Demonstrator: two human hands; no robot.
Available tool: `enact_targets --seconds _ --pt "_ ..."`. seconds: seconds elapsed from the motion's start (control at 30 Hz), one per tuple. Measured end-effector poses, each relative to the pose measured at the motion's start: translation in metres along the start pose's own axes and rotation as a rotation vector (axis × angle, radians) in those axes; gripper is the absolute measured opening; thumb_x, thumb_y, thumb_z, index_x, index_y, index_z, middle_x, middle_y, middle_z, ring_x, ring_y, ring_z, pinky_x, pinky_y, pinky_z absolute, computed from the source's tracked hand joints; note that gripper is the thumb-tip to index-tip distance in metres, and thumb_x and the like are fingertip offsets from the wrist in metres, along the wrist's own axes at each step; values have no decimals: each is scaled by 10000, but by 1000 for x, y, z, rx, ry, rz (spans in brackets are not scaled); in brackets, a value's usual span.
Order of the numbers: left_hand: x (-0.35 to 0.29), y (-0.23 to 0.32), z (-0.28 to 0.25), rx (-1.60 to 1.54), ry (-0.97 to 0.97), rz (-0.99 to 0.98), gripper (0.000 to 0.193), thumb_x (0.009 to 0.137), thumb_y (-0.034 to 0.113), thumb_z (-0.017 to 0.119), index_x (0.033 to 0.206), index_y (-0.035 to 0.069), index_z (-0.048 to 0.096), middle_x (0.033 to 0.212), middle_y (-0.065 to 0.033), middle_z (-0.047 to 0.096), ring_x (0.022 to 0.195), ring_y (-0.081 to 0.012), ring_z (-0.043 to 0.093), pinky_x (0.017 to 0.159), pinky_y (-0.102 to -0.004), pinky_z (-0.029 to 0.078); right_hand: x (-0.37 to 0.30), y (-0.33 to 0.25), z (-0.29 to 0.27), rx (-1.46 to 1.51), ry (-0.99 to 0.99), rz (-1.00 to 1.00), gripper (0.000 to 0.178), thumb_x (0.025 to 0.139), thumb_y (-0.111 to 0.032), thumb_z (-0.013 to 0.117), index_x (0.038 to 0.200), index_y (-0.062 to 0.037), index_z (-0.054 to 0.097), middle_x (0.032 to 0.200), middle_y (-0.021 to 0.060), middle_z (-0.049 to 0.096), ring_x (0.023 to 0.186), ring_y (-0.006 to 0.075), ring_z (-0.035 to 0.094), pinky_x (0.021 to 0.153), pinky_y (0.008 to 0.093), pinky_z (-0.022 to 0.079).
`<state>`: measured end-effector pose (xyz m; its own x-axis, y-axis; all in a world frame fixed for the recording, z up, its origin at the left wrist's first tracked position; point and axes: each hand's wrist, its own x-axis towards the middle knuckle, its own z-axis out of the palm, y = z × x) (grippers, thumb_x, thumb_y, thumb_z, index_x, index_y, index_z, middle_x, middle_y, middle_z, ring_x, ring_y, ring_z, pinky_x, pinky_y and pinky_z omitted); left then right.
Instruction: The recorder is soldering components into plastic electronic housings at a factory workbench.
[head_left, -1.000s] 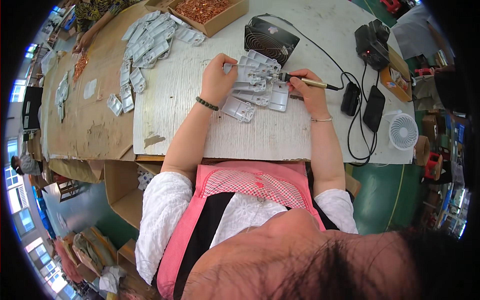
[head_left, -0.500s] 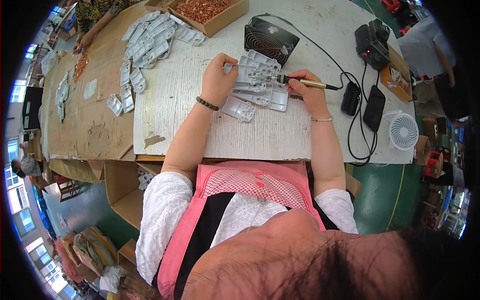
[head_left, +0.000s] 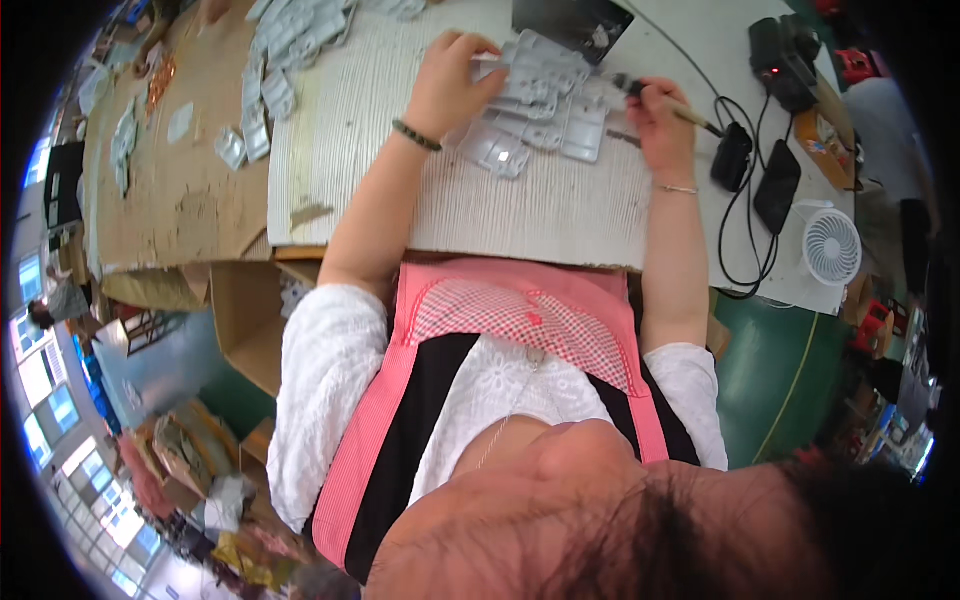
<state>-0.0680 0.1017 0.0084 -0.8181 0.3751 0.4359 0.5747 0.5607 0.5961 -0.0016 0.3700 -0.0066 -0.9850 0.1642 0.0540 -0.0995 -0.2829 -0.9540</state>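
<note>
My right hand [head_left: 664, 125] is closed round a soldering iron [head_left: 690, 112] with a dark grip and pale gold handle. Its front end points up-left, a short way right of several grey plastic casings [head_left: 570, 125] lying overlapped on the white tabletop. At the left edge of this group is my left hand [head_left: 450, 85], finger and thumb round the end of a grey casing [head_left: 487, 68]. Small metal parts show in the casings, though blur hides their detail. One separate casing [head_left: 494, 150] lies nearest me, below my left hand.
Behind the casings stands a black fan box [head_left: 575, 25]. To the right are a black power unit [head_left: 785, 62], loose cables, a phone [head_left: 777, 187] and a small white fan [head_left: 831, 247]. More casings [head_left: 300, 35] are piled at the far left, near another person's hand [head_left: 145, 60].
The soldering iron has drawn back to the right, away from the casings. The whole view has shifted, so the table sits higher in the picture. My left hand stays by the casings.
</note>
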Motion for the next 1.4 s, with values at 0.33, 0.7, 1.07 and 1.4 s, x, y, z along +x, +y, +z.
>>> enact_targets --seconds 0.33,0.7,1.07,1.4 --pt "14 43 -16 630 -789 378 1137 464 425 805 1391 310 157 1453 -118 135 1350 -301 60 1073 -502 82 13 8 -27 412 -50 -145 211 831 -156 599 953 11 560 769 112 604 678 178 547 613 259 420" --pt "10 34 -12 563 -734 305 751 582 313 757 1246 290 405 1282 -111 371 1205 -311 349 940 -456 350 15 9 -27 455 -80 -200 197 819 -150 621 933 1 564 752 109 614 648 170 557 579 256 426" --pt "8 39 -13 448 -802 328 678 597 314 741 1196 213 440 1297 -159 341 1189 -350 353 945 -422 385 17 7 -22 446 -66 -204 195 811 -152 631 921 -4 569 737 96 606 638 160 560 563 253 418" --pt "-36 7 -75 460 -684 46 574 640 336 679 1166 199 494 1162 -137 473 1072 -335 459 890 -408 416 13 5 -19 378 -51 -200 159 826 -139 610 904 -6 573 731 84 594 625 137 537 553 234 402"
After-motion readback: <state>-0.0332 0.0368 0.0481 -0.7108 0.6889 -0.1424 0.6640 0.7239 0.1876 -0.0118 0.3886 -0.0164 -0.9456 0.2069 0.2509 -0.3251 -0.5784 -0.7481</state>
